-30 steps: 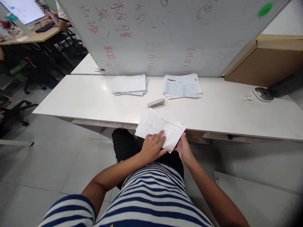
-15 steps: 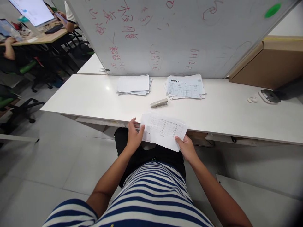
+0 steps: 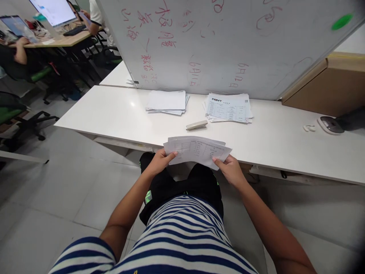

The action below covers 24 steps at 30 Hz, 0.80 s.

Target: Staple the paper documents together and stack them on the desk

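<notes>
Several printed sheets of paper [image 3: 196, 149] are held in front of me at the desk's front edge, bowed a little in the middle. My left hand [image 3: 161, 161] pinches their left end, thumb on top. At the right end my right hand [image 3: 229, 170] grips them the same way, its other fingers hidden underneath. Just beyond the sheets a light grey stapler [image 3: 196, 125] lies on the desk. Behind it are a stack of blank-topped paper [image 3: 167, 101] on the left and a stack of printed forms [image 3: 228, 107] on the right.
A whiteboard [image 3: 216, 45] with red writing stands along the back of the white desk [image 3: 114, 114]. At the right are a cardboard box [image 3: 327, 83], a mouse [image 3: 330, 125] and a small white object [image 3: 309, 128]. Other people sit at a table [image 3: 65, 40] far left.
My left hand has gone from lying on top of the sheets to gripping their left end. The sheets are now level and bowed between both hands. The view has shifted slightly.
</notes>
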Tool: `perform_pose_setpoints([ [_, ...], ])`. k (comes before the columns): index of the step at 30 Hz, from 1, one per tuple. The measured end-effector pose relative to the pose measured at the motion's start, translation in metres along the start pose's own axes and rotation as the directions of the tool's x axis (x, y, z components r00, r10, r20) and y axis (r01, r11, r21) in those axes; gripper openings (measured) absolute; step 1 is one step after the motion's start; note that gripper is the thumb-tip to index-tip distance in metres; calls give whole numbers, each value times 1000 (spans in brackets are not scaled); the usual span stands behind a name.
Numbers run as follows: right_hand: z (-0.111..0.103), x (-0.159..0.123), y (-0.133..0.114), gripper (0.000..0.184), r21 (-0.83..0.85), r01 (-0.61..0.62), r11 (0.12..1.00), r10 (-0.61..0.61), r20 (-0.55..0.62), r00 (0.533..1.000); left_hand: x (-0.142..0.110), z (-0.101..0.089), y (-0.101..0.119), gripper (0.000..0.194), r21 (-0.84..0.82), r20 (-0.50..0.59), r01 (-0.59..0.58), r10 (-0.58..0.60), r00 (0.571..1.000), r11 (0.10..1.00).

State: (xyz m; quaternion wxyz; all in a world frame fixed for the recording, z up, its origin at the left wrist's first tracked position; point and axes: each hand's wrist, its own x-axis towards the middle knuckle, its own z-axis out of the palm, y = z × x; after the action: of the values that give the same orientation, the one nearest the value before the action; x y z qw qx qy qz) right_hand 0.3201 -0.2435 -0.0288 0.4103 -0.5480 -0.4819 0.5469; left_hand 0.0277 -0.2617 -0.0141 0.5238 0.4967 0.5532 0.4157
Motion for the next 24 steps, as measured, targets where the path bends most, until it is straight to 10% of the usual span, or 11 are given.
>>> perform_pose_setpoints([
  [7, -2, 28, -47, 42, -116, 293, 949, -303, -81, 950, 41, 0, 40, 37, 215, -43, -296, 312, 949, 931],
  [24, -12, 83, -10, 42, 185, 200, 962, -222, 106, 969, 81, -5, 24, 56, -40, 186, -123, 129, 974, 992],
])
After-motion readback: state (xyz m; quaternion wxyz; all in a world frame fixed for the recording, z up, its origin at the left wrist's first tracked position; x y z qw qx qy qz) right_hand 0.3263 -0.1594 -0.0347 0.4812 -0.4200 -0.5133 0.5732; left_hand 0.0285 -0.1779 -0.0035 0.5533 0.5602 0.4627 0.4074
